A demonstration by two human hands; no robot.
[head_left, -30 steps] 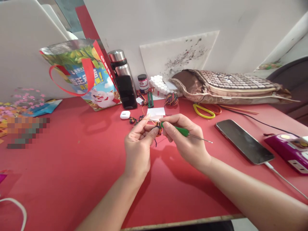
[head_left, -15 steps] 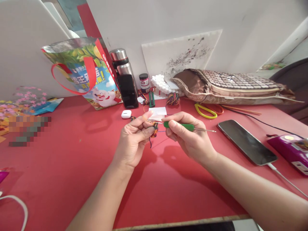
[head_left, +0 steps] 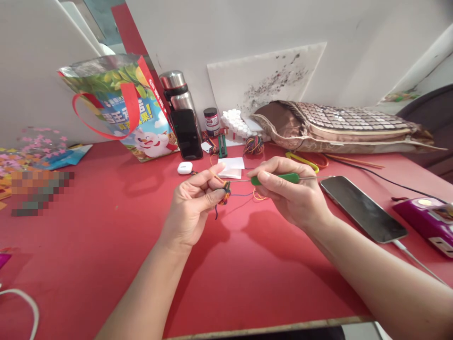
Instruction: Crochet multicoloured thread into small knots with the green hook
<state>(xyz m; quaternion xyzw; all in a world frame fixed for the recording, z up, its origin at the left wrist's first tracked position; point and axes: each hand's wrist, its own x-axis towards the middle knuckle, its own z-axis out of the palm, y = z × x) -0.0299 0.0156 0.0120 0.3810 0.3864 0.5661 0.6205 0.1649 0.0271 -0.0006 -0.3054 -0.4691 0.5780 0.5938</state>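
Between thumb and fingers, my left hand (head_left: pixel 196 200) pinches a small crocheted piece (head_left: pixel 224 194) of multicoloured yarn, with a dark tail hanging below it. My right hand (head_left: pixel 288 191) is closed around the green handle of a crochet hook (head_left: pixel 283 179), a thin metal shaft sticking out at each end. The left shaft reaches to the top edge of the piece; whether its tip sits inside a loop is too small to tell. A yarn strand (head_left: pixel 242 194) runs from the piece toward my right hand, and an orange loop (head_left: pixel 260 193) hangs beside those fingers.
Behind my hands on the red table (head_left: pixel 116 264) are a yarn ball (head_left: pixel 255 145), white paper (head_left: pixel 230 166), a green cutter (head_left: pixel 222 146), an earbud case (head_left: pixel 184 167) and a propped phone (head_left: pixel 187 134). Another phone (head_left: pixel 364 208) lies at right, near a purple device (head_left: pixel 424 222).
My right hand has moved right with the crochet hook, drawing its left shaft out from the piece. An orange yarn loop now shows by the right fingers. My left hand has shifted slightly left.
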